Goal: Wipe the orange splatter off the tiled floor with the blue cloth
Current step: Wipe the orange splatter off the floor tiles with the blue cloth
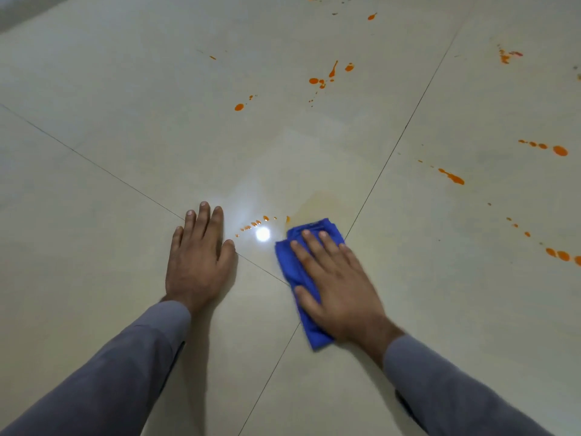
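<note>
My right hand (338,291) presses flat, fingers straight, on a folded blue cloth (294,265) lying on the pale tiled floor (125,152). A faint yellowish smear (323,201) spreads just beyond the cloth. A short row of small orange drops (253,224) sits left of the cloth, beside a bright light reflection. My left hand (198,256) lies flat on the floor, fingers together, left of those drops. More orange splatter dots the floor farther off: blots (323,78) at upper middle and streaks (452,177) at right.
Dark grout lines (393,146) cross the floor and meet near my hands. Further orange blots lie at the right edge (561,254) and far top (372,16). Grey sleeves cover both my forearms at the bottom.
</note>
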